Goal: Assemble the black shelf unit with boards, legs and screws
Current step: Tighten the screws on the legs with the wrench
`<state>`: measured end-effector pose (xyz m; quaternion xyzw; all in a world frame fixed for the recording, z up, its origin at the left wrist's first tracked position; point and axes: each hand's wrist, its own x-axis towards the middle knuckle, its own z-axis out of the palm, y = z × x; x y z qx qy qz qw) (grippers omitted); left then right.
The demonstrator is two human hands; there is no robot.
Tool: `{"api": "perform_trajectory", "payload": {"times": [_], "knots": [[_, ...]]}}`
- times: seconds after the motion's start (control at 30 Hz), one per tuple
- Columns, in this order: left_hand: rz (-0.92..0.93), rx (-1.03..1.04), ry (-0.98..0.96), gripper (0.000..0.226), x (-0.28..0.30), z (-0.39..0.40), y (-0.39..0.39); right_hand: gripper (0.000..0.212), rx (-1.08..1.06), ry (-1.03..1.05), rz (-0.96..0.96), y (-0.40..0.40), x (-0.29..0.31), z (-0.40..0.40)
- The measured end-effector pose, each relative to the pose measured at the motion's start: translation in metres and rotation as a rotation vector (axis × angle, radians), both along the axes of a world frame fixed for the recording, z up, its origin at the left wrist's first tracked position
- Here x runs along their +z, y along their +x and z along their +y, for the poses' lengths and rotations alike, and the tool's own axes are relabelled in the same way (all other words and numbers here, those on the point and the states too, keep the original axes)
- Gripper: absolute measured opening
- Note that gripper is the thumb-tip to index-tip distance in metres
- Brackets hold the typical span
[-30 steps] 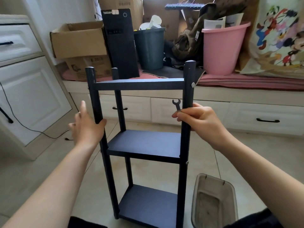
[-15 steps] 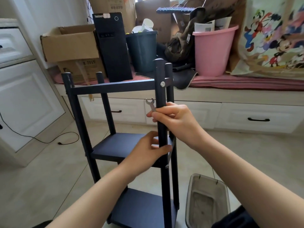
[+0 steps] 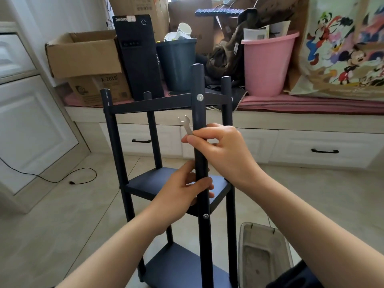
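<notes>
The black shelf unit [image 3: 116,146] stands upright on the tiled floor, with three boards between four round legs. Its nearest leg [image 3: 199,113] faces me, showing a silver screw head [image 3: 200,97] at the top board and another screw [image 3: 206,216] at the middle board. My right hand [image 3: 224,150] grips this leg high up and also holds a small silver wrench [image 3: 185,124], whose open jaw sticks up left of the leg. My left hand [image 3: 185,190] grips the same leg lower down, just above the middle board [image 3: 158,181].
A clear plastic bin [image 3: 266,254] sits on the floor at the lower right, close to the shelf. Behind runs a low bench with drawers [image 3: 324,150], holding cardboard boxes [image 3: 83,53], a black computer tower [image 3: 138,57], a dark bin [image 3: 176,63] and a pink bucket [image 3: 268,63]. A cable [image 3: 52,179] lies at left.
The shelf has turned, so the leg with the screws now faces me. My left hand left the far left leg and took hold of the near leg below my right hand.
</notes>
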<state>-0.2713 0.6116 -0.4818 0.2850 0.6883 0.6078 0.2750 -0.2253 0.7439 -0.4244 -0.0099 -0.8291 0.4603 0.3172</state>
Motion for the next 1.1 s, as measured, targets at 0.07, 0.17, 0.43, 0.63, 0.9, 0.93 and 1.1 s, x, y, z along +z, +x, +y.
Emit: {"api": "perform_trajectory", "payload": {"times": [0.07, 0.17, 0.43, 0.63, 0.9, 0.93, 1.1], "knots": [[-0.003, -0.019, -0.001, 0.017, 0.004, -0.006, -0.001, 0.013, 0.039, 0.005, 0.013, 0.001, 0.003, -0.001], [-0.004, -0.021, 0.015, 0.012, 0.007, -0.013, -0.004, 0.014, 0.106, -0.029, 0.056, 0.003, 0.007, 0.000], [-0.004, 0.041, 0.052, 0.025, 0.016, -0.031, -0.020, 0.018, 0.049, -0.246, 0.052, -0.002, 0.001, 0.013], [0.009, 0.020, 0.021, 0.042, 0.025, -0.043, -0.029, 0.023, -0.033, -0.201, -0.259, -0.015, -0.014, 0.019], [-0.097, -0.076, -0.023, 0.041, 0.016, -0.044, -0.029, 0.025, -0.115, -0.170, -0.233, -0.031, -0.015, 0.010], [-0.100, -0.080, -0.024, 0.042, 0.016, -0.044, -0.029, 0.024, -0.130, -0.176, -0.228, -0.033, -0.015, 0.011], [-0.084, -0.099, -0.009, 0.043, 0.018, -0.040, -0.025, 0.024, -0.190, -0.208, -0.192, -0.036, -0.015, 0.015]]}}
